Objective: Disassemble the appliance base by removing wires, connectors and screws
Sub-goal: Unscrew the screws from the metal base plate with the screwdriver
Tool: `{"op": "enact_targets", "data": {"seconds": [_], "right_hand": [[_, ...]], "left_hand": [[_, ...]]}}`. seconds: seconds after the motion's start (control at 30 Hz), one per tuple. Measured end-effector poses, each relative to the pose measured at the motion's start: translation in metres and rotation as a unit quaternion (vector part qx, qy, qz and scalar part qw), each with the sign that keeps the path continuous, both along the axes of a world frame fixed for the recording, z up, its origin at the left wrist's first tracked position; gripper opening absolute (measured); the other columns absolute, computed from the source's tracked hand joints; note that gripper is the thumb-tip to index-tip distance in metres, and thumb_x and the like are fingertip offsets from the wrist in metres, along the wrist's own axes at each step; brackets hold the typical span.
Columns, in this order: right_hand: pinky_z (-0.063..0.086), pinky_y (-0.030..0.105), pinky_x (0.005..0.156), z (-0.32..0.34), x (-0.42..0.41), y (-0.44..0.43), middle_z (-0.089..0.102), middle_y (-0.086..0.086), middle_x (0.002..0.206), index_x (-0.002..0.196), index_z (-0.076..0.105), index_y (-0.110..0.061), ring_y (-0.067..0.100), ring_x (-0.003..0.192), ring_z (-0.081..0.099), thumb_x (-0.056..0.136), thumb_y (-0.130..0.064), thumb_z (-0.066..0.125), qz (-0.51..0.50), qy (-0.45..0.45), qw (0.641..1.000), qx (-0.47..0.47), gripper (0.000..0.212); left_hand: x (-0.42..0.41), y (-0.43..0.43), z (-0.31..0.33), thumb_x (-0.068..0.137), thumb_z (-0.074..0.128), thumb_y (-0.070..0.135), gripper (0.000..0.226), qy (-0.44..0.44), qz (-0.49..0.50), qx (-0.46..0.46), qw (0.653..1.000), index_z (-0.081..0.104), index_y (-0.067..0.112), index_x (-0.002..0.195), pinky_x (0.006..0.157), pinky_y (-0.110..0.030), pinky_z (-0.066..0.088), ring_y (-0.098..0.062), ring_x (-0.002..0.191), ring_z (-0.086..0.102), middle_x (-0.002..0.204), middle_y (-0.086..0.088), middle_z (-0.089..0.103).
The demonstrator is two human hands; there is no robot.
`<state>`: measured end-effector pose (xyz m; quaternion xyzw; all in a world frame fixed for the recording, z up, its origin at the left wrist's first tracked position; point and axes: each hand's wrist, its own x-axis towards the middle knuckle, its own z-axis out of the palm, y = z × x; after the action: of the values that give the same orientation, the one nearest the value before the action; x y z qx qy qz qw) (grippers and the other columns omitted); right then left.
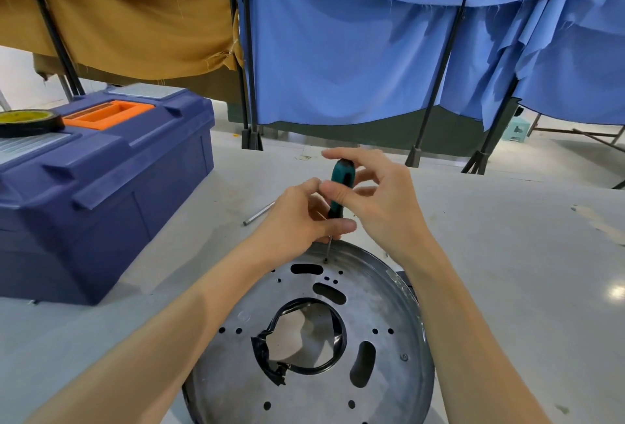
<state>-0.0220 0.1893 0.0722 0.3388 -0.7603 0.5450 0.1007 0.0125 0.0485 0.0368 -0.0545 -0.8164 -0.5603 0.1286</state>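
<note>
The round metal appliance base (378, 315) lies flat on the table in front of me, full of holes and slots, with a black wire (333, 361) looped round its central opening. A teal-handled screwdriver (341, 187) stands upright with its tip in a screw (325, 260) near the base's far rim. My left hand (301, 219) holds the lower end of the handle, thumb across the shaft. My right hand (375, 193) pinches the handle's upper part with thumb and fingers.
A dark blue toolbox (101, 183) with an orange handle stands at the left, a roll of black tape (28, 122) on its lid. A thin metal rod (258, 213) lies on the table behind my left hand. Blue and tan curtains hang on stands beyond.
</note>
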Motion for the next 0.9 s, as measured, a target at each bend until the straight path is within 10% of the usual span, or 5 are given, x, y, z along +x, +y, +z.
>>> {"op": "enact_targets", "data": {"seconds": [0.13,0.3,0.47,0.63,0.9], "right_hand": [[0.054,0.017,0.081,0.002,-0.005,0.005,0.070,0.001,0.103,0.125,0.063,-0.015,0.010,0.094,0.067,0.089,0.005,0.060,0.018,-0.045,0.997,-0.059,0.041],[0.052,0.015,0.076,-0.002,0.000,0.000,0.059,-0.004,0.111,0.118,0.065,-0.031,0.006,0.095,0.059,0.081,-0.027,0.076,-0.003,-0.014,1.000,0.008,0.039],[0.056,0.025,0.082,0.003,-0.005,0.006,0.070,0.002,0.100,0.123,0.061,-0.019,0.015,0.091,0.067,0.085,0.000,0.068,-0.009,-0.051,0.997,-0.052,0.043],[0.056,0.032,0.085,0.000,0.000,0.000,0.064,-0.002,0.103,0.122,0.061,-0.020,0.017,0.095,0.063,0.084,-0.013,0.073,0.006,-0.022,1.000,0.001,0.040],[0.059,0.029,0.072,0.018,-0.003,0.022,0.062,0.003,0.090,0.117,0.059,-0.016,0.017,0.076,0.066,0.090,0.004,0.059,0.025,-0.003,0.982,-0.189,0.034]], "left_hand": [[0.000,-0.003,-0.001,0.093,0.060,0.006,0.013,-0.023,-0.025,0.040,0.999,0.065,0.017,0.098,0.077,-0.036,0.060,-0.022,0.084,0.072,0.080,-0.002,0.075],[-0.003,0.001,-0.001,0.078,0.078,0.024,0.021,0.017,0.042,-0.056,0.997,0.061,0.023,0.090,0.066,-0.024,0.055,-0.007,0.066,0.066,0.077,0.004,0.070],[0.002,0.001,0.001,0.097,0.053,0.006,0.017,-0.035,-0.029,0.031,0.998,0.065,0.017,0.098,0.081,-0.036,0.059,-0.021,0.084,0.072,0.088,-0.005,0.073],[0.001,0.004,0.003,0.080,0.077,0.012,0.026,-0.015,0.037,-0.004,0.999,0.058,0.008,0.097,0.068,-0.039,0.061,-0.019,0.073,0.072,0.084,-0.008,0.070],[0.010,-0.007,-0.008,0.076,0.078,0.014,0.018,-0.061,0.072,-0.265,0.960,0.065,0.026,0.071,0.059,-0.025,0.053,-0.007,0.053,0.060,0.061,0.013,0.061]]}}
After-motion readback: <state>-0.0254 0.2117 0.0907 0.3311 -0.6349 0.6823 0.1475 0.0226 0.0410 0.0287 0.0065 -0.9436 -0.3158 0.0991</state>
